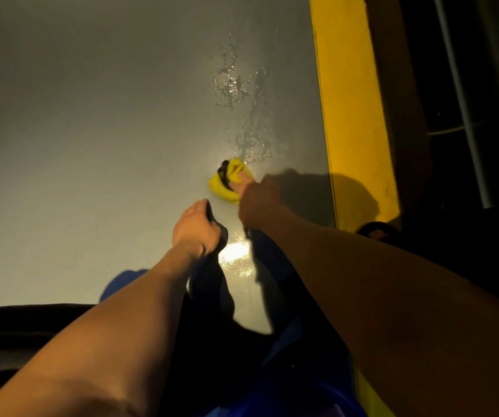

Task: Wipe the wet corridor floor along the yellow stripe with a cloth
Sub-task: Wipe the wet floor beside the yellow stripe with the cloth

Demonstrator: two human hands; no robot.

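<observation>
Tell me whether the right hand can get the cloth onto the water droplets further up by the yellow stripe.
Probably yes: the right hand already holds the yellow cloth just below the droplets, and only bare floor lies between, beside the yellow stripe.

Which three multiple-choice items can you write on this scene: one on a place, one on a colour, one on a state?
1. Where does the yellow stripe run, seen from the cloth?
A) to its right
B) to its left
C) under it

2. What colour is the cloth?
A) white
B) yellow
C) red

3. What is the left hand doing?
A) lying flat on the ground
B) holding the cloth
C) gripping dark fabric

Answers:
1 A: the stripe follows the right edge of the grey floor, apart from the cloth.
2 B: the cloth is bright yellow against the grey.
3 C: its fingers curl round the dark fabric, short of the cloth.
</observation>
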